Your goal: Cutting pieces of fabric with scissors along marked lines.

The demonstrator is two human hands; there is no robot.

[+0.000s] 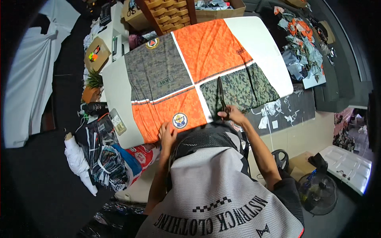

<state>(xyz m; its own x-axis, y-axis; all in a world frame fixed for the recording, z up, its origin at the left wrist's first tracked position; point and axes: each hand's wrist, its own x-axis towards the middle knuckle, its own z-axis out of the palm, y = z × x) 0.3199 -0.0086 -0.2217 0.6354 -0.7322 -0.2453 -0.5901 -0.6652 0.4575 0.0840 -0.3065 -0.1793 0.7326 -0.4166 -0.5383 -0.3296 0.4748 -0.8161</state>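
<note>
A printed fabric sheet (186, 107) lies spread on a white table (274, 51). It has orange, grey and green camouflage panels parted by white bands, with round emblems on it. Dark scissors (220, 93) are in my right hand (233, 115), at the near edge of the fabric. Their long blades point away from me over the green panel, beside the white band. My left hand (168, 135) rests on the near edge of the orange panel, left of an emblem, fingers laid over the cloth; its thumb is hard to make out.
A banknote-like item in a clear case (118, 122) lies on the table's left side. Bundled fabrics (109, 164) stand at the left. Scraps heap on a dark sofa (303, 47) at the far right. A woven-back chair (166, 16) touches the far side; a fan (317, 192) stands lower right.
</note>
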